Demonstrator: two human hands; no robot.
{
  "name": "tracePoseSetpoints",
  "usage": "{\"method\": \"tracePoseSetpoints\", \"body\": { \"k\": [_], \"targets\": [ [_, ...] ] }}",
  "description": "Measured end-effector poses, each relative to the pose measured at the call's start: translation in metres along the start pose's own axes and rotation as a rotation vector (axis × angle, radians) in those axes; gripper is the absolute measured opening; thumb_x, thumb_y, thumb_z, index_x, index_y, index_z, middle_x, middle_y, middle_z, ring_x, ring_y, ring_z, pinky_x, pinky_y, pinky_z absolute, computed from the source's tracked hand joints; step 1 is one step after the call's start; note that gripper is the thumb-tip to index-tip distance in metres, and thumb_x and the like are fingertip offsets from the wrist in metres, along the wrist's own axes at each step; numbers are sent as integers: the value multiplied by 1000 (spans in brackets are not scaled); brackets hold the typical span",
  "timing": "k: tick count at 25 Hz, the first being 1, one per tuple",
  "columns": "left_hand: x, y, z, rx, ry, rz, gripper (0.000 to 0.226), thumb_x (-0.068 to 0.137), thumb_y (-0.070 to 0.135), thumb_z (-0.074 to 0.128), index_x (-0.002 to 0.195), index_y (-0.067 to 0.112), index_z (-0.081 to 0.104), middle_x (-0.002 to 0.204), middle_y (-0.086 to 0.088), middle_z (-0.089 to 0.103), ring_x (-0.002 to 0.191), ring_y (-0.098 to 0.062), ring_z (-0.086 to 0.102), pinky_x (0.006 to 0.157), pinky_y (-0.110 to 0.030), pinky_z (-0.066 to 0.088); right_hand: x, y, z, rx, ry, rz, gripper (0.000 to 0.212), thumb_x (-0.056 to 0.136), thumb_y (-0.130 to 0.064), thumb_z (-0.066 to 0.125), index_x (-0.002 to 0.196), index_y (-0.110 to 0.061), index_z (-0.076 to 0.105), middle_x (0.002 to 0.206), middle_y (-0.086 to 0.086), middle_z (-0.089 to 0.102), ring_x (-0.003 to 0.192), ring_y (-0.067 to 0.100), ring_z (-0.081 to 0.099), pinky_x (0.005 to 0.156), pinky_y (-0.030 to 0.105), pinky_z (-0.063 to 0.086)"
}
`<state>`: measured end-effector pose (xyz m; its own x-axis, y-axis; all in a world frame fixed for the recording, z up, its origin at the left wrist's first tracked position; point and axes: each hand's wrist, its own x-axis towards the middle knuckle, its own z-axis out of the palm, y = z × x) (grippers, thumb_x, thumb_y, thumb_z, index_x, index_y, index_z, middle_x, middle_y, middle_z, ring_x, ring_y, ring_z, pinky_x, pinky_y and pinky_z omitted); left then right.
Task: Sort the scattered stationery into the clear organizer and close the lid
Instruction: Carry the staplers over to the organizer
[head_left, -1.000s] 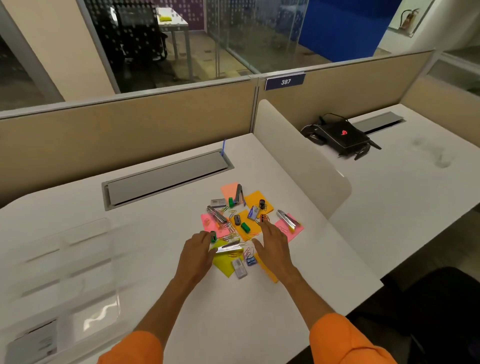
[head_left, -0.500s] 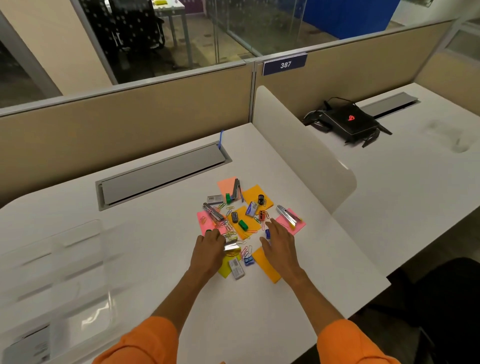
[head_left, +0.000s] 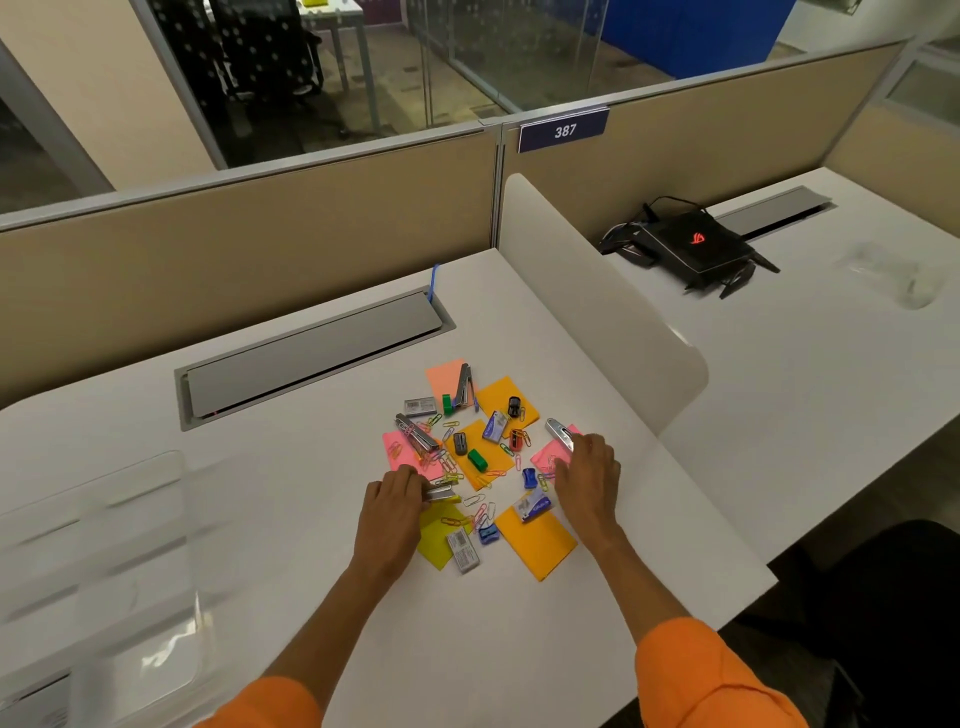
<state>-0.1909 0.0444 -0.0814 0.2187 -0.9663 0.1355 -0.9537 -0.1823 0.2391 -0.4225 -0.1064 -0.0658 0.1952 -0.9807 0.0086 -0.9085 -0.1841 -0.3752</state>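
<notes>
Both my hands are down in the stationery pile on the white desk (head_left: 291, 519). My left hand (head_left: 392, 512) is curled over a silver stapler (head_left: 440, 492) at the pile's near-left edge, fingers closed around its rear end; only the front half of the stapler shows, on top of a yellow sticky note (head_left: 439, 535). My right hand (head_left: 584, 475) is at the pile's right side, fingertips touching a second silver stapler (head_left: 559, 434) lying on a pink sticky note (head_left: 545, 457). Fingers bent, but my own knuckles hide the contact, so I can't tell whether it's gripped or only touched.

The clear organizer (head_left: 104, 545) sits well apart at far left, lid up. It's transparent and badly motion-blurred, cut off by the frame edge; compartments not readable, contents can't be told.

The rest of the pile is loose between my hands: coloured paper clips (head_left: 485, 480), small sharpeners such as a green one (head_left: 477, 460), staple boxes (head_left: 531, 506), and orange sticky notes (head_left: 537, 545). Many clips overlap and are too small to count. A third stapler (head_left: 415, 439) lies at upper left of the pile, partly under clips.
</notes>
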Motion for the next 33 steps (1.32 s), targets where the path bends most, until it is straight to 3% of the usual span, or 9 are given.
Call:
{"method": "tracePoseSetpoints", "body": {
  "k": [6, 13, 16, 23, 28, 33],
  "targets": [
    [1, -15, -21, -18, 105, -31, 23, 78, 16, 78, 96, 14, 63, 95, -5, 63, 78, -22, 60, 67, -28, 39, 30, 14, -3, -128, -41, 42, 43, 84, -36, 70, 114, -8, 58, 112, 12, 57, 103, 26, 52, 85, 35, 44],
    [-6, -30, -38, -12, 169, -53, 28, 70, 9, 84, 90, 13, 65, 85, -3, 62, 69, -21, 57, 65, -27, 35, 46, 21, 1, -217, -73, -8, 28, 93, -34, 56, 104, -9, 61, 105, 10, 60, 97, 24, 54, 81, 35, 39],
    [-11, -35, -43, 1, 184, -76, 28, 71, 8, 83, 90, 14, 64, 84, -2, 61, 67, -20, 55, 64, -27, 35, 45, 15, -3, -227, -16, -55, 24, 92, -30, 60, 101, -8, 64, 100, 11, 62, 92, 26, 55, 77, 37, 40],
    [-32, -56, -61, 27, 211, -154, 20, 80, 12, 77, 93, 18, 62, 86, 2, 58, 69, -19, 52, 66, -31, 40, 28, -59, -9, -145, 59, -345, 25, 79, -28, 76, 94, -11, 65, 90, 9, 62, 83, 30, 58, 70, 39, 40],
    [-73, -86, -81, 28, 230, -263, 14, 87, 14, 69, 95, 21, 60, 89, 7, 55, 73, -16, 50, 71, -30, 39, -15, -129, 15, -109, 49, -604, 22, 82, -37, 70, 89, -17, 64, 88, 4, 62, 81, 30, 58, 69, 40, 41],
    [-138, -130, -104, 69, 230, -395, 14, 87, 17, 69, 95, 23, 60, 89, 9, 55, 76, -15, 51, 77, -29, 38, -71, -193, 42, 21, -44, -745, 17, 80, -39, 61, 87, -23, 61, 87, -3, 59, 84, 26, 56, 71, 36, 25]
  ]
}}
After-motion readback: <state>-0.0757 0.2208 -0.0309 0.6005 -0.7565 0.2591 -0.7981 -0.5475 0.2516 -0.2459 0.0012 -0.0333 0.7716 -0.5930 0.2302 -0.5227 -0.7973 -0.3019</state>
